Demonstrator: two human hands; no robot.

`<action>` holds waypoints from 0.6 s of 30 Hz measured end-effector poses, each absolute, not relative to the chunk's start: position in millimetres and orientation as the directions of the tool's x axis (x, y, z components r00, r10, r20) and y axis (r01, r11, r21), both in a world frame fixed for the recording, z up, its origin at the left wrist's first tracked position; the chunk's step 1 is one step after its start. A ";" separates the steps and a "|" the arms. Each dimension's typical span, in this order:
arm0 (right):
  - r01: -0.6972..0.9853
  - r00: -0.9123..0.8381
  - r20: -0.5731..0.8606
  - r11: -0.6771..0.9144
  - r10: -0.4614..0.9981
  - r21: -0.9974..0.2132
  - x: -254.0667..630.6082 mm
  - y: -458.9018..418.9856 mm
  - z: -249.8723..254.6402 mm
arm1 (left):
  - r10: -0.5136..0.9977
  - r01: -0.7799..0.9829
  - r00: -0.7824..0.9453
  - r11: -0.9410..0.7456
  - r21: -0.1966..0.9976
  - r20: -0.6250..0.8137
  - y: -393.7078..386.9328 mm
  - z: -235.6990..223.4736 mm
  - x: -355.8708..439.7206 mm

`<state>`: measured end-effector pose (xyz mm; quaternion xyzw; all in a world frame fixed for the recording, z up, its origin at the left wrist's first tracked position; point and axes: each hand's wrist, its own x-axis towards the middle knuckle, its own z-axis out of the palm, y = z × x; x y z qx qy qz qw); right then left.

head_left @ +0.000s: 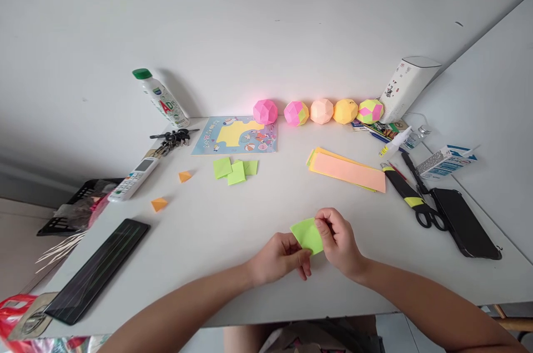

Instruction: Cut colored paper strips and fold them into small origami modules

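Note:
Both hands hold a small green paper square just above the white table, near its front edge. My left hand pinches the paper's lower left side with curled fingers. My right hand grips the paper's right edge between thumb and fingers. Further back lie several loose green paper squares, two small orange folded pieces and a stack of long pink and yellow paper strips. Several folded paper balls stand in a row against the wall.
Scissors, a black phone, a glue bottle and a small box lie at the right. At the left are a remote, keys, a bottle, a black tablet and a picture sheet.

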<state>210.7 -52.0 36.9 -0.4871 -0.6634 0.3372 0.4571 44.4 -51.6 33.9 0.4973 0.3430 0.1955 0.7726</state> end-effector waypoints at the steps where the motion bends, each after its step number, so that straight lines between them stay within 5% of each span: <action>1: 0.337 -0.103 0.275 0.293 0.956 -0.895 211.0 -51.9 36.8 | 0.643 0.039 0.686 0.435 0.900 -0.340 -51.1 33.9 43.9; 11: 0.260 -0.078 0.163 0.178 0.984 -0.949 215.4 -49.9 33.9 | 0.777 -0.018 0.561 0.356 0.934 -0.286 -43.9 31.8 35.5; 18: 0.252 -0.226 0.102 0.159 0.969 -0.955 216.9 -46.3 40.0 | 0.804 0.002 0.509 0.355 0.935 -0.306 -37.2 36.7 26.5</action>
